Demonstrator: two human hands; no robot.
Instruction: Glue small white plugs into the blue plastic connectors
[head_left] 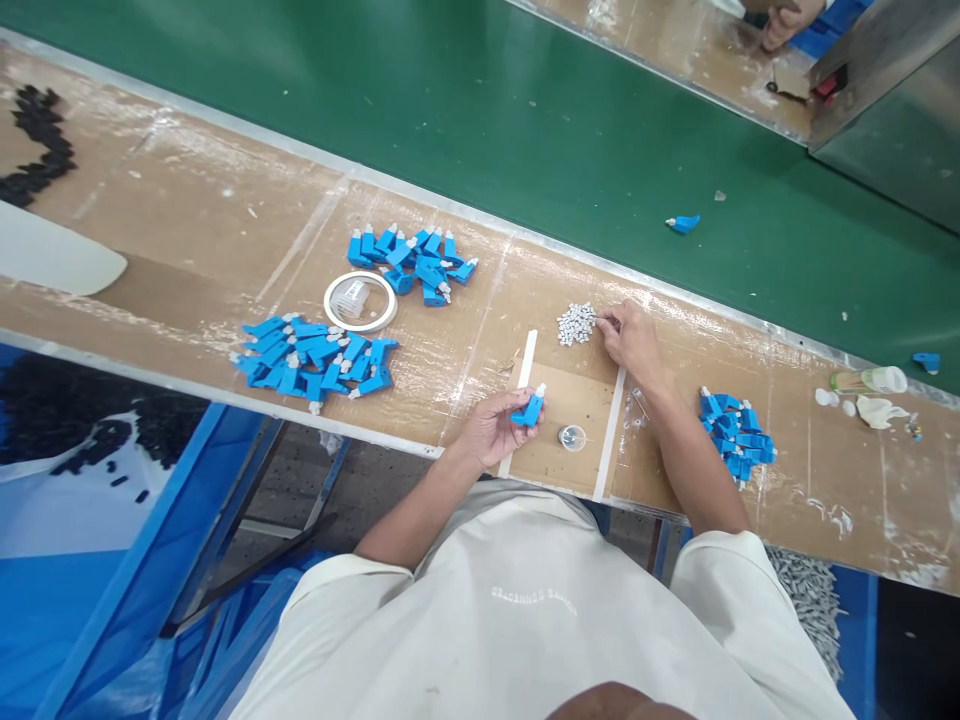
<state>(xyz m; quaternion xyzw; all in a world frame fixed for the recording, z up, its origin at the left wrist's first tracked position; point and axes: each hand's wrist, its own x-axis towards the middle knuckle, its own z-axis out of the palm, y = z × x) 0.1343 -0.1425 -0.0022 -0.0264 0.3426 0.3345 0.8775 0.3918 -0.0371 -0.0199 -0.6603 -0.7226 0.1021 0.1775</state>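
My left hand (491,428) is closed around a blue plastic part (529,408) with a whitish tip pointing up and away from me. Beside a small pile of grey pieces (576,324), my right hand (628,338) has its thumb and fingers pinched together at the pile's right edge. Whatever sits between those fingertips is too small to make out. A small round clear dish (572,438) stands on the cardboard sheet (555,390), just right of my left hand. White tape strips run along both sides of the sheet.
Blue parts lie in heaps at the left (319,358), back left (420,262) and right (736,436). A white tape roll (361,302) lies between the left heaps. Beyond the bench runs a green belt (487,110) carrying a blue piece (683,224). Another person's hand (789,22) shows top right.
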